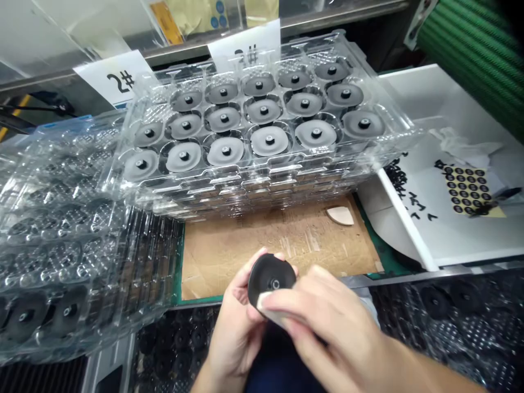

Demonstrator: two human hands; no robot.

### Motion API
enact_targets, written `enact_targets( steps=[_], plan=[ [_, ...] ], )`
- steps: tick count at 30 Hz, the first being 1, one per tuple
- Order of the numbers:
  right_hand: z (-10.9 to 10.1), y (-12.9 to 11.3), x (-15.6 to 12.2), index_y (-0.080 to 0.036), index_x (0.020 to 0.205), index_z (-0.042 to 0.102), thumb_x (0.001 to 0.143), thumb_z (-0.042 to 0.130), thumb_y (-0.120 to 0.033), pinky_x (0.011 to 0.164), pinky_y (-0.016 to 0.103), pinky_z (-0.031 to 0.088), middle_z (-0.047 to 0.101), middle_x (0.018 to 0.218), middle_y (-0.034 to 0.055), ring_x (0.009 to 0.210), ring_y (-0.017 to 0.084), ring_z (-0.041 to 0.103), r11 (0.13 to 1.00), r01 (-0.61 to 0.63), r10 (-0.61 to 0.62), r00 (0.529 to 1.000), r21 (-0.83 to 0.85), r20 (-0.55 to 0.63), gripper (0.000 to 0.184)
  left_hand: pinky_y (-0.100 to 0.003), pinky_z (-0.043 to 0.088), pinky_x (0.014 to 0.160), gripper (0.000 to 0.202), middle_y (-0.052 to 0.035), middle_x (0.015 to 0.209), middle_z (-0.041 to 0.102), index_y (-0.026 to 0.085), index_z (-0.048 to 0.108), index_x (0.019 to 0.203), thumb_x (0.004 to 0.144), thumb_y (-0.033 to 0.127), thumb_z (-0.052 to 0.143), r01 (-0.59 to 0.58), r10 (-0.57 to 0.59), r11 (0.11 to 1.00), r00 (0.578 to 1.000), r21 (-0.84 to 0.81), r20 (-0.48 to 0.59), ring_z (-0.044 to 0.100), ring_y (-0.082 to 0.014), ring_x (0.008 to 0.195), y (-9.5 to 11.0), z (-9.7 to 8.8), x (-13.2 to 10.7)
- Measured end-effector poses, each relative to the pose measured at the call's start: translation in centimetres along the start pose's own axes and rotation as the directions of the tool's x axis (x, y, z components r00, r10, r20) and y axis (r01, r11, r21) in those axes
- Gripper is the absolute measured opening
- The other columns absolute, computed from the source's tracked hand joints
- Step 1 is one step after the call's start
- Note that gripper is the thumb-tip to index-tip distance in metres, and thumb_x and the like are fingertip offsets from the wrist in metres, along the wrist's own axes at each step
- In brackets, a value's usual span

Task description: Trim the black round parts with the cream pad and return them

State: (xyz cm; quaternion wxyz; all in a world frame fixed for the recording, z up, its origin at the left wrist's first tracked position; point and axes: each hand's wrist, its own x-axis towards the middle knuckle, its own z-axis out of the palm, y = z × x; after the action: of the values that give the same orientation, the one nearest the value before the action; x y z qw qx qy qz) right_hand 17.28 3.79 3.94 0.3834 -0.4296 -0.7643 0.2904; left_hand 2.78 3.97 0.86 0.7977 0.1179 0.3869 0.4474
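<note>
My left hand [239,316] is closed around the edge of a dark round disc [266,273] with a small stud at its centre, tilted toward me. Pinched in my right hand [327,316] is a small off-white pad [272,311], pressed against the lower face of that disc near its rim. Just beyond my hands lies a sheet of brown cardboard [229,245], and another off-white pad [340,215] with a pointed end rests on it.
Behind the cardboard stand stacked clear plastic trays [245,174] with several grey discs in their pockets. More clear trays [73,234] are piled left. At right, a white bin [426,245] contains small black parts and a sticker sheet [466,190]. A green ribbed tube [475,54] hangs upper right.
</note>
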Motion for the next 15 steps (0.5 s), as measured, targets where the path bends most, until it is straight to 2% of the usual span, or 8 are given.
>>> enact_targets(
  steps=[2, 5, 7, 9, 10, 12, 14, 15],
  plan=[
    [-0.9, 0.0, -0.8, -0.014, 0.101, 0.059, 0.086, 0.046, -0.007, 0.064, 0.027, 0.040, 0.065, 0.081, 0.0028, 0.067, 0.014, 0.053, 0.996, -0.080, 0.082, 0.996, -0.032, 0.047, 0.020, -0.022, 0.052, 0.083, 0.053, -0.0027, 0.106, 0.072, 0.026, 0.069, 0.104, 0.054, 0.022, 0.085, 0.017, -0.016, 1.000, 1.000, -0.022, 0.017, 0.068, -0.0175, 0.092, 0.2, 0.1, -0.1],
    [-1.8, 0.4, -0.5, -0.012, 0.102, 0.060, 0.088, 0.045, -0.008, 0.065, 0.029, 0.036, 0.064, 0.080, 0.0037, 0.068, 0.015, 0.051, 0.970, -0.145, 0.146, 0.989, -0.193, -0.012, 0.021, -0.019, 0.051, 0.082, 0.056, -0.0018, 0.101, 0.073, 0.024, 0.070, 0.102, 0.049, 0.032, 0.086, 0.056, -0.055, 0.997, 0.998, -0.055, 0.016, 0.067, -0.0156, 0.091, 0.1, 0.5, 0.1],
    [-2.1, 0.8, 0.7, -0.015, 0.100, 0.063, 0.091, 0.042, -0.011, 0.064, 0.031, 0.033, 0.061, 0.073, 0.0026, 0.067, 0.016, 0.047, 0.974, -0.014, 0.016, 1.000, -0.226, 0.005, 0.023, -0.021, 0.052, 0.080, 0.049, -0.0014, 0.094, 0.074, 0.024, 0.072, 0.100, 0.053, 0.031, 0.085, 0.115, -0.114, 0.993, 0.993, -0.038, 0.015, 0.068, -0.0163, 0.087, 0.1, 0.9, 0.3],
    [-2.4, 1.5, 2.1, -0.019, 0.097, 0.066, 0.093, 0.040, -0.014, 0.064, 0.030, 0.032, 0.056, 0.068, 0.0003, 0.064, 0.015, 0.043, 0.978, 0.195, -0.184, 0.974, -0.079, 0.131, 0.027, -0.021, 0.054, 0.076, 0.039, -0.0013, 0.086, 0.074, 0.021, 0.073, 0.095, 0.057, 0.027, 0.083, 0.206, -0.205, 0.979, 0.977, -0.002, 0.063, 0.068, -0.0168, 0.081, 0.2, 1.1, 0.5],
    [-2.6, 1.8, 2.6, -0.021, 0.096, 0.067, 0.094, 0.040, -0.015, 0.065, 0.030, 0.032, 0.056, 0.068, -0.0002, 0.065, 0.014, 0.043, 0.969, 0.248, -0.246, 0.948, 0.017, 0.203, 0.028, -0.021, 0.054, 0.072, 0.036, -0.0019, 0.083, 0.074, 0.019, 0.074, 0.092, 0.058, 0.027, 0.083, 0.244, -0.244, 0.970, 0.965, 0.012, 0.095, 0.068, -0.0168, 0.078, 0.2, 1.1, 0.5],
    [-2.9, 2.3, 3.4, -0.022, 0.097, 0.067, 0.093, 0.042, -0.016, 0.066, 0.029, 0.032, 0.056, 0.073, -0.0001, 0.067, 0.013, 0.044, 0.975, 0.205, -0.223, 0.922, 0.090, 0.317, 0.026, -0.019, 0.055, 0.065, 0.030, -0.0039, 0.077, 0.075, 0.015, 0.074, 0.086, 0.060, 0.028, 0.081, 0.313, -0.314, 0.949, 0.938, 0.027, 0.149, 0.069, -0.0161, 0.071, 0.3, 1.1, 0.6],
    [-3.1, 2.3, 3.6, -0.022, 0.096, 0.068, 0.093, 0.045, -0.021, 0.065, 0.029, 0.031, 0.056, 0.074, 0.0003, 0.068, 0.014, 0.042, 0.990, 0.142, -0.139, 0.930, 0.017, 0.340, 0.022, -0.021, 0.056, 0.059, 0.023, -0.0058, 0.071, 0.074, 0.012, 0.074, 0.080, 0.064, 0.029, 0.078, 0.347, -0.347, 0.937, 0.924, 0.029, 0.161, 0.069, -0.0165, 0.064, 0.3, 0.9, 0.6],
    [-3.1, 2.3, 3.6, -0.023, 0.095, 0.068, 0.093, 0.046, -0.023, 0.064, 0.030, 0.030, 0.055, 0.072, 0.0000, 0.067, 0.014, 0.041, 0.989, 0.151, -0.141, 0.933, -0.003, 0.330, 0.022, -0.023, 0.056, 0.058, 0.020, -0.0058, 0.068, 0.073, 0.012, 0.074, 0.079, 0.067, 0.028, 0.076, 0.351, -0.351, 0.936, 0.923, 0.031, 0.155, 0.069, -0.0169, 0.061, 0.2, 0.9, 0.6]
  ],
)
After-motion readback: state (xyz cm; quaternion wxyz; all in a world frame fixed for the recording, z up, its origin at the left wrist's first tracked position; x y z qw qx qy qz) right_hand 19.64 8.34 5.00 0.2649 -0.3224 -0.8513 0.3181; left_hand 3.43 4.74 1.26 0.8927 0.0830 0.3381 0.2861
